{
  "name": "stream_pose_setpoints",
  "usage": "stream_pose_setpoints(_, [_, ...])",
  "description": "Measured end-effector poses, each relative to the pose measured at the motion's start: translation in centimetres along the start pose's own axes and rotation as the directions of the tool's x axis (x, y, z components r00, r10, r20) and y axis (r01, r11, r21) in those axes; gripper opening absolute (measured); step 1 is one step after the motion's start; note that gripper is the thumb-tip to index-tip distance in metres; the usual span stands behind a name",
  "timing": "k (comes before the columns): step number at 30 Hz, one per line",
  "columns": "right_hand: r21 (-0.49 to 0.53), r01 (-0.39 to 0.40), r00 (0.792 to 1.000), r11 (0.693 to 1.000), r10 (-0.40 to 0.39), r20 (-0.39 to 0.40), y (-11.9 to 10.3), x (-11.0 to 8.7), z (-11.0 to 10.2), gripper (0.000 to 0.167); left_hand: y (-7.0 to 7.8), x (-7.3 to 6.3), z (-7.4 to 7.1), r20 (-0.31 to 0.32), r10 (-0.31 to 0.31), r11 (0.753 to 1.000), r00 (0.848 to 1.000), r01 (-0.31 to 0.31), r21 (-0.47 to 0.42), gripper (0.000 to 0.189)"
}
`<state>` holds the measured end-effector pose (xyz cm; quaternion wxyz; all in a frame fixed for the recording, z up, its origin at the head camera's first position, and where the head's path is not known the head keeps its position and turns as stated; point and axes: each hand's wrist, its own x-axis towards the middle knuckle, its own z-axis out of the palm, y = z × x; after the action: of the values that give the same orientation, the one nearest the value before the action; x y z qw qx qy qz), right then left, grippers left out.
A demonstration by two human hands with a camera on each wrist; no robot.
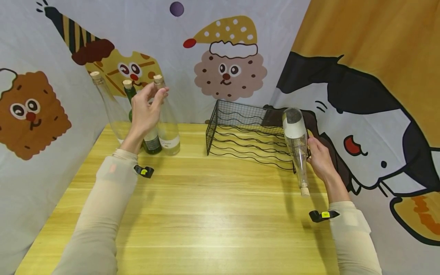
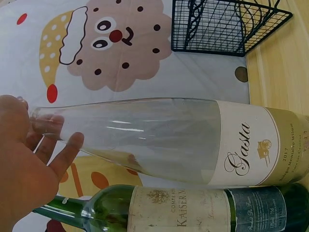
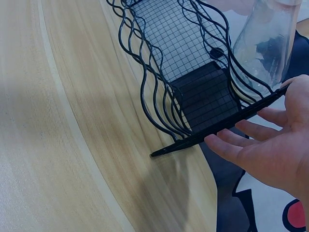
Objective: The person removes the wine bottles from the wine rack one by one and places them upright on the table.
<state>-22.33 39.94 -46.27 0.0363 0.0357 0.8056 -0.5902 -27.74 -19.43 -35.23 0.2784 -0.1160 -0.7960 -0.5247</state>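
My left hand (image 1: 146,109) holds the neck of a clear corked bottle (image 1: 168,131), just below its cork. In the left wrist view, this bottle (image 2: 169,140) stands with a white and gold "Gasta" label. My right hand (image 1: 319,156) is at the right end of a black wire wine rack (image 1: 251,147). The right wrist view shows its fingers (image 3: 241,140) along the outside of the rack's end panel and the thumb at the upper corner. Another clear bottle (image 1: 300,151) lies on the rack's right end, its corked neck towards me.
A green corked bottle (image 1: 152,142) and a further clear bottle (image 1: 108,101) stand beside my left hand at the table's back left. The wooden table (image 1: 206,214) meets a printed cloth (image 1: 137,23) behind and at the sides.
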Motion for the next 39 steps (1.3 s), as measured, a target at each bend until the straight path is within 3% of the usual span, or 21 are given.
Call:
stream_pose_setpoints(27, [-0.054,0.006,1.0,0.999,-0.007,-0.013,-0.1,0.0,-0.1,0.078,-0.9,0.3,-0.6,-0.007,-0.052,0.998,0.999,0.052,-0.026,0.035])
stream_pose_setpoints(39, [-0.015,0.003,1.0,1.0,-0.003,-0.008,-0.1,0.0,0.0,0.08,-1.2,0.2,-0.7,0.011,-0.064,0.997,0.998,0.065,-0.042,0.036])
